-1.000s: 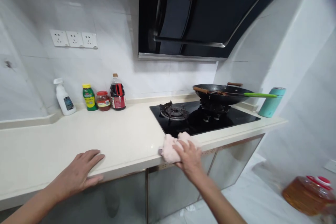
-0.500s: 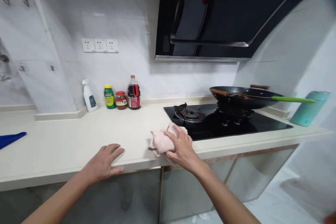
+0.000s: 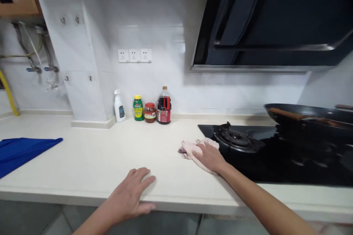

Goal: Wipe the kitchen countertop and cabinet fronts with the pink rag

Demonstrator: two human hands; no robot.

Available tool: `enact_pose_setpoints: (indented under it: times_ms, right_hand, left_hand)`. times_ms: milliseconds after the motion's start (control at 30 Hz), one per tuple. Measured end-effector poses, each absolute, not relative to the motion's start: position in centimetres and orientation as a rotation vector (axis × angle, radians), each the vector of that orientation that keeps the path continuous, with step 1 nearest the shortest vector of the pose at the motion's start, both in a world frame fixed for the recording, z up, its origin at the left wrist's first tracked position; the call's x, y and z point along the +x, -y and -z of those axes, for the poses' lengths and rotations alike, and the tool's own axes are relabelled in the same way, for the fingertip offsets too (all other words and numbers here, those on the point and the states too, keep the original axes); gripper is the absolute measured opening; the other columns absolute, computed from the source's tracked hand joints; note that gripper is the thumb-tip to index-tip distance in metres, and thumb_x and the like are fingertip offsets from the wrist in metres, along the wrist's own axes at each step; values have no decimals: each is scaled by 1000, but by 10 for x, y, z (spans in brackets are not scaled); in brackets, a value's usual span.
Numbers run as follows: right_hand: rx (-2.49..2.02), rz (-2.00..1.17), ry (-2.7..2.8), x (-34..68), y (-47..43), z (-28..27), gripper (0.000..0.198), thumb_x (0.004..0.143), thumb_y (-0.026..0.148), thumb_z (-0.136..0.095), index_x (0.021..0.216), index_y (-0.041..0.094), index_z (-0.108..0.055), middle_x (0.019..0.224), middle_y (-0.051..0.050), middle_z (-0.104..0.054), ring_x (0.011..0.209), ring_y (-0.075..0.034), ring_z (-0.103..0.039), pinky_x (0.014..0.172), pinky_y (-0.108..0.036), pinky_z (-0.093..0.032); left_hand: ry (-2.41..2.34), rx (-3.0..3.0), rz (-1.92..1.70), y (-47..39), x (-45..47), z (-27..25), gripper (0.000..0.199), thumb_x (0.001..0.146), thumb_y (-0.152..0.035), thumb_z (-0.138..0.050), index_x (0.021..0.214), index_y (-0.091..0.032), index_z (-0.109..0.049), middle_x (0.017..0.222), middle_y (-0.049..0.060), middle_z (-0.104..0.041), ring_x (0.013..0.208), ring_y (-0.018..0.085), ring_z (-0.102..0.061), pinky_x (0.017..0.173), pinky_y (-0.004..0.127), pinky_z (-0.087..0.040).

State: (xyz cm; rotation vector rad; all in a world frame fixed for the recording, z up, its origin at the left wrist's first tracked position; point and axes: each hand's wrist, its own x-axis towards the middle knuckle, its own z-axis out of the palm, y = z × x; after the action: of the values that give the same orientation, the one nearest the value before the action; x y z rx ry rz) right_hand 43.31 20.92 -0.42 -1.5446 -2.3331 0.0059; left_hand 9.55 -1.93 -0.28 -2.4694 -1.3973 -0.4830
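Observation:
My right hand (image 3: 210, 157) presses a pale pink cloth (image 3: 194, 150) onto the white countertop (image 3: 110, 161), right beside the left edge of the black gas stove (image 3: 264, 165). Part of the cloth bunches out to the left of my fingers, with a dark patch at its end. My left hand (image 3: 132, 192) is at the counter's front edge, fingers spread and holding nothing. I cannot tell whether it touches the surface.
Against the back wall stand a white spray bottle (image 3: 118, 108), a green bottle (image 3: 138, 109), a red-lidded jar (image 3: 149, 113) and a dark sauce bottle (image 3: 164, 108). A blue cloth (image 3: 24, 152) lies at left. A wok (image 3: 309, 117) sits on the stove under the range hood (image 3: 270, 25).
The view has turned left and come closer to the counter. My right hand has moved the pink cloth farther back, and the cloth is now spread flatter. My left hand stays open near the edge.

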Motion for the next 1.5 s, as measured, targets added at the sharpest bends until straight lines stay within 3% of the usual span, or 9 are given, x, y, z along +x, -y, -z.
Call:
enact_pose_setpoints:
  times_ms: [367,500,667,833,933,1033,1233,1333,1500]
  right_hand:
    - [-1920,-108,2111,271,-317,-20,76,99,63,-28,144,7,-50,150,-35,-37,139,-52,-37,107,-71,-22]
    - [-1645,-177,2379,196,-284,-26,72,99,63,-32,151,14,-45,160,-28,-28,145,-48,-30,111,-67,-20]
    - [-1107,-222,2723,149,-193,-24,68,98,68,-38,155,31,-41,168,-15,-21,152,-39,-22,118,-58,-17]
    - [-812,-205,2859,187,-129,-13,68,91,62,-57,153,38,-42,168,-6,-27,153,-32,-25,121,-48,-20]
    - [-867,-170,2795,237,-137,-16,57,96,58,-50,150,39,-46,163,-1,-37,148,-25,-34,119,-41,-25]
    - [-1162,-132,2652,297,-169,-27,51,101,51,-40,147,30,-51,155,-8,-48,141,-28,-43,115,-43,-30]
    - [-1759,-62,2294,384,-198,-37,59,102,46,-34,154,17,-40,157,-23,-37,139,-40,-41,111,-57,-28]
    - [-1805,-64,2278,377,-173,-29,59,102,47,-36,149,13,-46,153,-29,-40,137,-44,-43,107,-60,-30]
    - [-1440,-94,2510,328,-92,-14,56,99,55,-46,146,25,-51,158,-18,-39,143,-38,-37,113,-53,-27]
  left_hand:
    - [1417,-2416,674,16,104,5,74,79,-82,-57,122,-22,-62,120,15,-62,107,31,-58,93,47,-50]
    - [1430,-2380,699,18,101,7,77,77,-85,-57,120,-21,-63,120,16,-62,109,32,-58,93,48,-51]
    - [1427,-2243,747,21,94,9,70,87,-74,-56,131,-20,-58,139,20,-54,134,39,-46,109,61,-41]
    - [1486,-2150,848,18,87,14,63,91,-65,-56,139,-24,-52,148,16,-48,143,37,-38,116,59,-35]
    - [1534,-2108,863,14,85,18,59,95,-58,-55,144,-25,-47,152,15,-46,144,35,-37,114,57,-37]
    - [1596,-2098,841,12,84,19,51,97,-52,-54,140,-27,-51,148,13,-50,142,34,-41,112,56,-40]
    - [1720,-2089,884,8,86,15,45,98,-51,-52,136,-26,-53,140,13,-55,137,30,-47,110,54,-41]
    - [1769,-2093,897,6,88,12,47,99,-52,-50,136,-24,-53,138,13,-57,135,29,-48,110,53,-41]
    - [1837,-2072,941,4,88,8,43,99,-51,-47,132,-24,-55,137,11,-60,133,27,-50,111,50,-39]
